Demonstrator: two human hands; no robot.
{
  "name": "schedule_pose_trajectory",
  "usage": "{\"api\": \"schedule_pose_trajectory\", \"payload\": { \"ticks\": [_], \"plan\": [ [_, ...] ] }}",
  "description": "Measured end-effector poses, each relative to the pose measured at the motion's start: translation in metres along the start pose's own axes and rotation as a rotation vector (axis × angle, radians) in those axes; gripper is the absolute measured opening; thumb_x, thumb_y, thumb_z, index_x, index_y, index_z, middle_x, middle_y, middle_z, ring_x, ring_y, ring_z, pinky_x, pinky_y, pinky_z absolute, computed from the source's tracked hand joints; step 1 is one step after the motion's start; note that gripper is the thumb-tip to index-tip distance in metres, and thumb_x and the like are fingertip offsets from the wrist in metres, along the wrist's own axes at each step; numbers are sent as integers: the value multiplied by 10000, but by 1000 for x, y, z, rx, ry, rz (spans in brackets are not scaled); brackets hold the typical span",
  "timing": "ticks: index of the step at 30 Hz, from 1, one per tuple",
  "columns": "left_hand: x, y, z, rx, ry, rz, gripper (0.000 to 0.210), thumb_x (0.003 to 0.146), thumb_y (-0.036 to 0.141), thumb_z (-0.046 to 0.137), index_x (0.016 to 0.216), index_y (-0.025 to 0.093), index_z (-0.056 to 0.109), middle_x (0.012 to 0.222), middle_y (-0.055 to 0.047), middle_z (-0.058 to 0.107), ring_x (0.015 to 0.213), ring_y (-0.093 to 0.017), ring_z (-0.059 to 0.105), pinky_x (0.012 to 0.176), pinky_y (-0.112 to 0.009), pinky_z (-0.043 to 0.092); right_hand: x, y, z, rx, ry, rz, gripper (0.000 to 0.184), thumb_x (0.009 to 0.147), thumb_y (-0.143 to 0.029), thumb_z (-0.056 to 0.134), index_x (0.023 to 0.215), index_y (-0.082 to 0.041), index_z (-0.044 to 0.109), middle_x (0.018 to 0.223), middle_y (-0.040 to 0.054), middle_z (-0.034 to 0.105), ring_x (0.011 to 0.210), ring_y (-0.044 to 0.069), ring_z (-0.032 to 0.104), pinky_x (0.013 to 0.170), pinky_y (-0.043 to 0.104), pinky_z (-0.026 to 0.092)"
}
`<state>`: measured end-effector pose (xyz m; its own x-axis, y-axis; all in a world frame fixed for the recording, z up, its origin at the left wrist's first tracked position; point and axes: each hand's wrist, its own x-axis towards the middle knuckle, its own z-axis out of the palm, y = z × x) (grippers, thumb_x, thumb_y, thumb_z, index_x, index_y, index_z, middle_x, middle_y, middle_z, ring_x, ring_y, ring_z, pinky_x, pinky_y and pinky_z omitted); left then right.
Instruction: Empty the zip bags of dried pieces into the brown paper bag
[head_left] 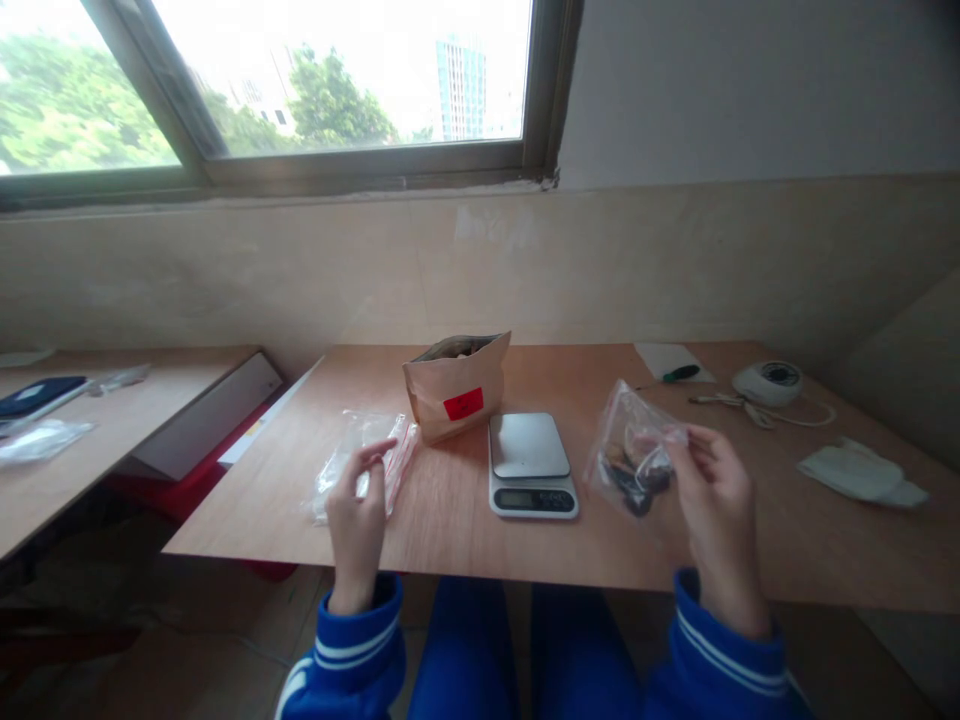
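My right hand (712, 490) pinches the top edge of a clear plastic bag (628, 455), raised at the right of the scale. Dark and brownish pieces lie in its lower part; I cannot make out their kind. Over a pile of clear zip bags (341, 460) with red strips hovers my left hand (364, 500), its fingers loosely apart and nothing seen between them. A kitchen scale (531, 447) with a bare metal plate sits between my hands. Behind it, slightly left, stands a brown paper pouch (450, 390) with a red label, its mouth open and its contents barely visible.
At the right are a small white fan-like device (766, 383) with a cable, a green-handled screwdriver (681, 374) by a paper sheet, and a folded white cloth or tissue (862, 470). Another table (135, 430) stands left across a gap. A wall and window bound the back.
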<state>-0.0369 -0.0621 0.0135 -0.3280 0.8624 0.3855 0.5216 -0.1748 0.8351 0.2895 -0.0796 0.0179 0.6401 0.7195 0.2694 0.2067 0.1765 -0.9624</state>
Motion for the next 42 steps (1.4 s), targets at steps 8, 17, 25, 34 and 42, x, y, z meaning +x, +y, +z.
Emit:
{"api": "schedule_pose_trajectory", "payload": {
  "ticks": [8, 17, 25, 34, 42],
  "plan": [
    [-83, 41, 81, -593, -627, -212, 365, 843, 391, 574, 1150, 197, 615, 1112, -96, 669, 992, -222, 624, 867, -339, 479, -74, 0, 21, 419, -79, 503, 363, 644, -406, 740, 898, -179, 616, 730, 15, 717, 617, 177, 666, 571, 265, 529],
    [-82, 47, 63, -640, -598, -288, 268, 787, 412, 643, 840, 150, 665, 654, 3, 602, 550, -93, 502, 520, -206, 385, -84, 1, 37, 300, -186, 381, 454, 696, -487, 667, 1020, -181, 584, 844, 56, 696, 711, 195, 643, 616, 299, 517],
    [-96, 53, 71, -642, -292, -274, 220, 791, 374, 647, 835, 159, 631, 734, -18, 653, 641, -129, 596, 585, -222, 458, -109, -14, 54, 97, -434, 89, 301, 867, -482, 498, 926, -197, 574, 886, 69, 647, 799, 192, 629, 697, 299, 518],
    [-98, 48, 71, -617, -371, -105, 201, 887, 309, 517, 1000, 184, 629, 978, -64, 663, 906, -200, 627, 773, -291, 479, -117, -12, 58, 127, -433, 76, 241, 878, -397, 536, 973, -190, 618, 958, 78, 683, 864, 201, 658, 767, 319, 545],
    [-103, 57, 71, -651, -402, -58, 222, 908, 307, 487, 1060, 192, 599, 1036, -63, 645, 974, -197, 597, 826, -291, 458, -112, -17, 51, 165, -389, 142, 335, 845, -452, 574, 981, -160, 666, 974, 115, 715, 899, 244, 677, 715, 315, 561]
  ]
}}
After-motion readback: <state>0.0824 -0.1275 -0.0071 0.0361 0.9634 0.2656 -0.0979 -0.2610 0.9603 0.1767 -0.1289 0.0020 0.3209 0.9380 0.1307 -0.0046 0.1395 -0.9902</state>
